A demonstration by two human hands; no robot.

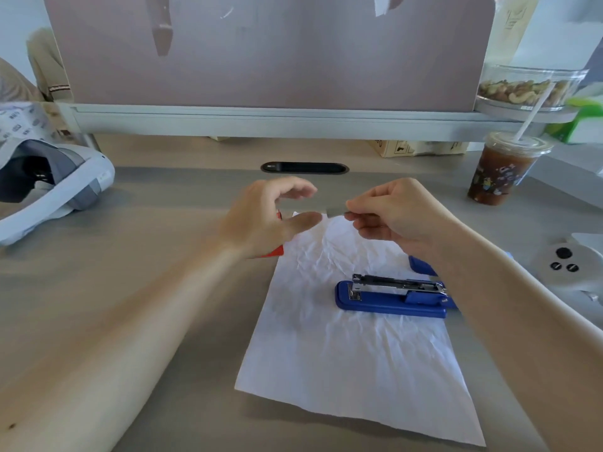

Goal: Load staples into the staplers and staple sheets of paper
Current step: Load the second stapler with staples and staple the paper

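- The left hand [270, 216] hovers above the surface [163, 288] with the forearm reaching in from the lower left; its fingers [297, 187] are loosely arched and released, holding nothing
- The left thumb stretches to the right, its tip just beside the free end of the staple strip [336, 211]; whether it touches the strip I cannot tell
- The right hand [391, 213] comes in from the lower right, wrist raised, knuckles up; its fingers [355, 203] and thumb pinch the right end of the grey staple strip, which is held level in the air between the two hands
- The blue stapler [391, 296] lies on the crumpled sheet of paper [352, 353], near the right forearm, with its metal magazine exposed on top and its nose pointing left; a further blue part shows just behind it, partly hidden by the right arm
- The paper lies flat on the surface, its far edge under the hands
- A red box [273, 251] peeks out beneath the left hand, at the paper's left edge
- Well apart, at the far right, stands a plastic cup [499, 171] of dark drink with a straw; a white headset [58, 187] lies at the far left
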